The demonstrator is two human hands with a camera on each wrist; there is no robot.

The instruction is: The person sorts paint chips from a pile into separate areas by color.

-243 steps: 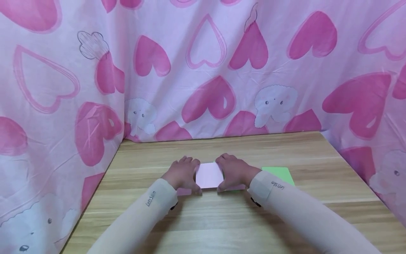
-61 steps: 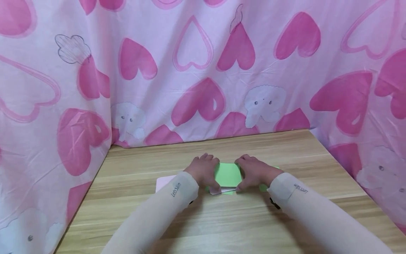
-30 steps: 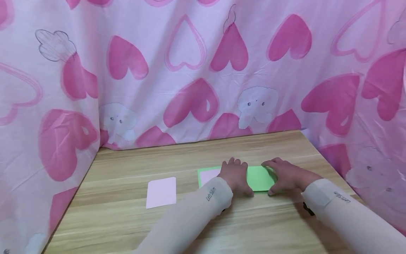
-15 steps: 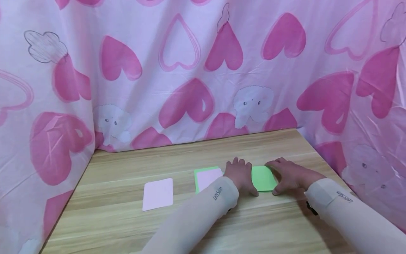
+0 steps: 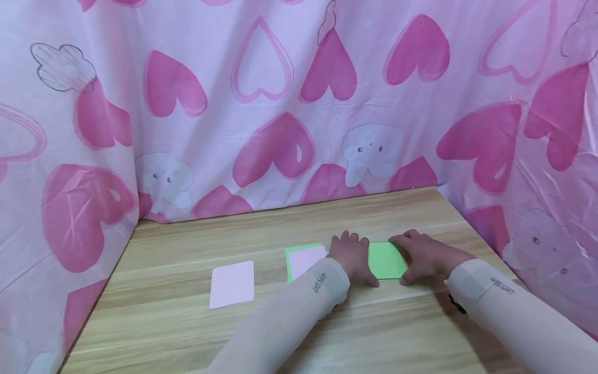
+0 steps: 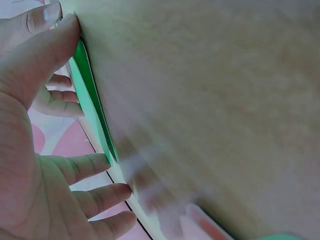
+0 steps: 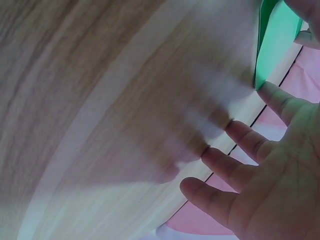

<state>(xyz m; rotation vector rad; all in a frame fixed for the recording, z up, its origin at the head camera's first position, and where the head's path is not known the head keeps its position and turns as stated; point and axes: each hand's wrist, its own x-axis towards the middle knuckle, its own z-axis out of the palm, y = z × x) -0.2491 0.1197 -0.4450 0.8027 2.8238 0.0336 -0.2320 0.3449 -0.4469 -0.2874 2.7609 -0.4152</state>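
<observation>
At the right of the table, a green card (image 5: 388,261) lies between both hands. The left hand (image 5: 351,256) holds its left side, thumb at the near corner and index finger at the far one. On the right side, the right hand (image 5: 429,254) grips it the same way. In the left wrist view, the green card (image 6: 90,107) bows up a little over a second green layer, the index fingertip at its corner. The right wrist view shows the index fingertip at the green card's (image 7: 275,50) corner, the other fingers spread on the table.
Left of the hands, a pink card (image 5: 306,258) lies on a green card (image 5: 288,267), partly hidden by the left forearm. Another pink card (image 5: 232,284) lies farther left on the wooden table (image 5: 187,332). A heart-patterned cloth (image 5: 275,150) encloses the back and sides.
Both hands have carried the green card right from the middle and lowered it onto the green card there. The middle pink card now lies on a green one. Over the last half second, little moves.
</observation>
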